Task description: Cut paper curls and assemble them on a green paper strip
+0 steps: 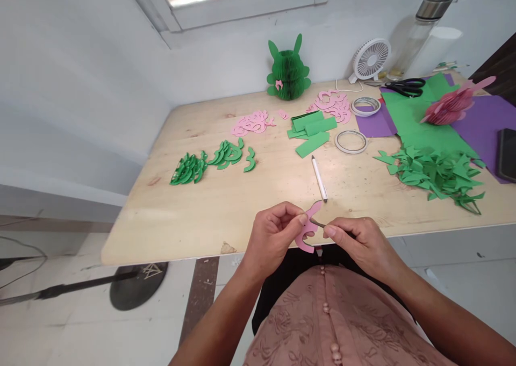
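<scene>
My left hand [278,231] pinches a curvy pink paper cutout [309,227] between thumb and fingers, just over the table's front edge. In my right hand [355,239] is a thin, dark, pointed tool [317,223], its tip against the cutout's right side; most of its handle is hidden in my fist. Just beyond the cutout lies a white pen [320,179]. Curved green paper pieces [250,159] lie farther left, near a pile of pink paper cutouts [252,123].
Green paper strips [312,132] and tape rolls [351,142] lie mid-table. At the back stand a green honeycomb paper figure [287,76], a small fan [371,59] and a bottle [419,38]. Green scraps [437,175], scissors [405,87] and a pink paper figure [449,108] are on the right.
</scene>
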Tool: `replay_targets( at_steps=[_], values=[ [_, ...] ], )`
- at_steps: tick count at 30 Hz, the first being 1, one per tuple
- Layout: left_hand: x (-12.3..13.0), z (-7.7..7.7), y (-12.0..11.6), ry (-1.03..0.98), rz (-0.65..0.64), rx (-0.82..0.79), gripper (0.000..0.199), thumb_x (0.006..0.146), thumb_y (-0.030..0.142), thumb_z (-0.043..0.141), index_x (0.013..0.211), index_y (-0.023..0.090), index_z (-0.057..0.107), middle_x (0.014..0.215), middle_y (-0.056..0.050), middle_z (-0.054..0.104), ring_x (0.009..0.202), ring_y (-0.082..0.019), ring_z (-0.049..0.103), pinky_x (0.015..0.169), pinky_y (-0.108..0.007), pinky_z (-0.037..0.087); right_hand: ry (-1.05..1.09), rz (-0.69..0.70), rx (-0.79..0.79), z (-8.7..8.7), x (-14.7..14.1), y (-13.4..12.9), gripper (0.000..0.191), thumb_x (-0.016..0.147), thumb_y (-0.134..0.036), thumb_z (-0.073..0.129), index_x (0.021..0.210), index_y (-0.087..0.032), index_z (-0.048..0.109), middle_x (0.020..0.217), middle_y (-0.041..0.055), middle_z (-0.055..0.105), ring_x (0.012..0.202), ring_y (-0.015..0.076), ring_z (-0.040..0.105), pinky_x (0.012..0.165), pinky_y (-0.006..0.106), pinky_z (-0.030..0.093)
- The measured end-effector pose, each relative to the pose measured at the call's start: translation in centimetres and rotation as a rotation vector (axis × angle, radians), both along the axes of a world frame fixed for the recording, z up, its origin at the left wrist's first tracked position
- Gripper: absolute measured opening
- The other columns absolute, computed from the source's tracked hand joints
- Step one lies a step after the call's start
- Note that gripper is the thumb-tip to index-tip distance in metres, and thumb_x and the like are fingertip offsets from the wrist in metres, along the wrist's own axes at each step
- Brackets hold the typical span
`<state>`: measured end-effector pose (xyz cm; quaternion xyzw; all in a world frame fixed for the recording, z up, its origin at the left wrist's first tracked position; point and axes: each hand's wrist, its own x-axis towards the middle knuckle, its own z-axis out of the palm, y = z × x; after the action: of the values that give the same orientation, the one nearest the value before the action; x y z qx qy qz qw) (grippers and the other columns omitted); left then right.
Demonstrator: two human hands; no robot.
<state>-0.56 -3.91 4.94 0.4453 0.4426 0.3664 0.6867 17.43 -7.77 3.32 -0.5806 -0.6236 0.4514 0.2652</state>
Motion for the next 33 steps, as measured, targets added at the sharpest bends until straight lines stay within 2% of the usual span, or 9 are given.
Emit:
replay_targets(
  at_steps=[21,29,33],
  values=[
    [0.2,0.05,-0.03,-0.023,0.011,0.013,0.014,0.076,0.024,0.066,0.072,0.012,0.06,0.064,-0.003,0.065,0.054,-0.013,0.059,0.047,-0.028,0.057,-0.014,-0.017,0.04,-0.63,0.01,-0.08,0.045,0.09,-0.05,0.043,0.059,-0.018,0.051,0.053,-0.0021,0.044,0.054,0.0111,0.04,0.05,0.023,0.03],
    [0.11,-0.12,0.1,0.018,0.018,0.032,0.016,0.077,0.026,0.066,0.071,0.013,0.061,0.062,-0.003,0.064,0.055,-0.012,0.058,0.05,-0.024,0.054,-0.025,-0.018,0.031,-0.26,0.01,0.07,0.046,0.09,-0.05,0.043,0.059,-0.018,0.054,0.054,-0.0014,0.05,0.054,0.012,0.045,0.051,0.024,0.032],
    [0.0,-0.17,0.2,0.014,0.015,0.029,0.016,0.077,0.026,0.066,0.071,0.012,0.061,0.063,-0.003,0.065,0.058,-0.013,0.059,0.052,-0.024,0.054,-0.025,-0.001,0.022,0.0,0.02,0.13,0.044,0.09,-0.049,0.042,0.066,-0.017,0.061,0.061,0.0006,0.058,0.06,0.0136,0.051,0.054,0.024,0.035]
  ],
)
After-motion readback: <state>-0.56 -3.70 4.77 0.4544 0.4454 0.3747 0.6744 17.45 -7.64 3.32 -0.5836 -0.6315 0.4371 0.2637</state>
